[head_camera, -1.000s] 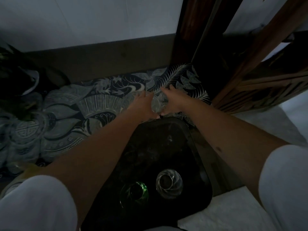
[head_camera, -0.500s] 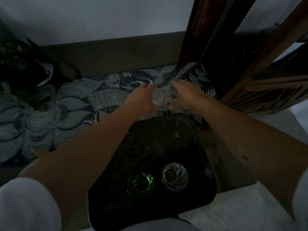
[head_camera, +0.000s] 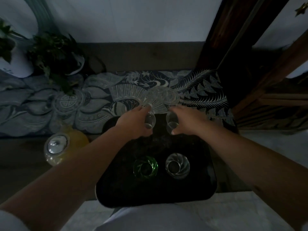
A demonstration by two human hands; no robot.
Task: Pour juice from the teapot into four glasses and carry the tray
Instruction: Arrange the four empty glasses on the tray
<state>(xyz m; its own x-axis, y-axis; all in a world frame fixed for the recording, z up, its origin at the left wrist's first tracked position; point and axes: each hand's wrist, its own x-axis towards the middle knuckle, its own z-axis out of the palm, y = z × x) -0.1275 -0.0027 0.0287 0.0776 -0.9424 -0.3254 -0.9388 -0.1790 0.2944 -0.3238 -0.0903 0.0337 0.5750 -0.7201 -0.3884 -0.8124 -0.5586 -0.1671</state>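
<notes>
A black tray (head_camera: 206,187) lies in front of me on a dark table. On its near half stand a green glass (head_camera: 145,166) and a clear swirled glass (head_camera: 177,165). My left hand (head_camera: 133,121) grips a clear glass (head_camera: 150,120) over the tray's far edge. My right hand (head_camera: 186,120) grips a second clear glass (head_camera: 171,122) beside it. Both glasses look tilted. A glass teapot (head_camera: 64,147) of yellow juice with a metal lid stands left of the tray.
A clear cut-glass plate (head_camera: 162,95) lies on the patterned cloth (head_camera: 93,100) just beyond my hands. Potted plants (head_camera: 51,54) stand at the back left. Dark wooden furniture (head_camera: 260,80) rises on the right. The wall is close behind.
My hands have drawn back from the cut-glass plate toward the tray, each with a glass, and have moved apart. The view has tilted so the teapot and plants now show.
</notes>
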